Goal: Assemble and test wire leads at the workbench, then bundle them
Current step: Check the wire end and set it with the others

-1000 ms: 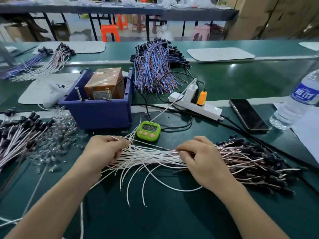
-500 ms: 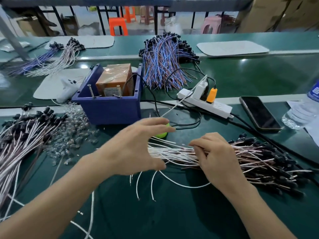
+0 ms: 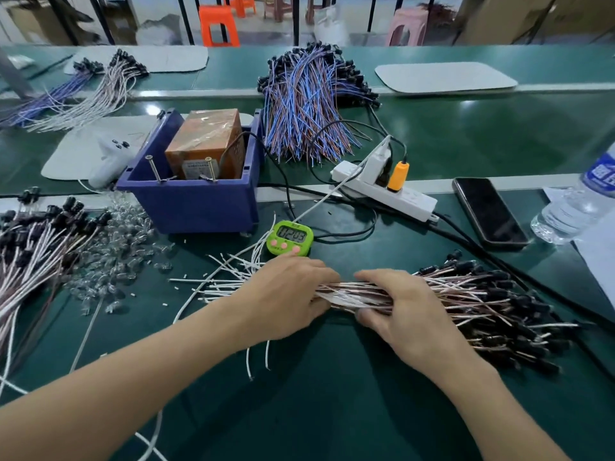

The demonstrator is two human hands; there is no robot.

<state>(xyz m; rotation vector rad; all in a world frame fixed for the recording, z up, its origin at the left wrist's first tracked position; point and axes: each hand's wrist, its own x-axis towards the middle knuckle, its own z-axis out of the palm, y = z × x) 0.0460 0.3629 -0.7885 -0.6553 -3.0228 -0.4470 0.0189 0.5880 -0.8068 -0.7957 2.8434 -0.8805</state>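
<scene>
- Your left hand (image 3: 286, 301) and right hand (image 3: 409, 314) sit side by side, nearly touching, on the middle of the wire leads (image 3: 466, 294). The leads lie flat on the bench (image 3: 332, 410) straight in front of you.
- On each hand the fingers (image 3: 316, 276) curl over the top of the leads and the thumb tucks underneath, so both are grasping the bundle.
- Holding at the middle looks meant to squeeze loose strands into one rope for tying. The black-capped ends fan out to your right and the bare white tips splay to your left.
- A few white tips droop toward you below your left hand, and several stray toward the green timer (image 3: 290, 237). I judge these need raking in before the bundle is tidy.
- Your best open room is the near side, where bare green bench runs back toward you. Draw or turn the bundle there.
- The far side is tight. The timer sits just beyond your left knuckles, with the blue bin (image 3: 196, 201) behind it and the power strip (image 3: 386, 191) with its cords to the right.
- On your right, a black cable (image 3: 482, 257) runs diagonally just beside the capped ends. The phone (image 3: 489, 211) and water bottle (image 3: 575, 207) lie past it, and a wide sweep could snag there.
- On your left, a heap of clear small parts (image 3: 123, 247) and another pile of leads (image 3: 33, 261) lie apart from your hand.
</scene>
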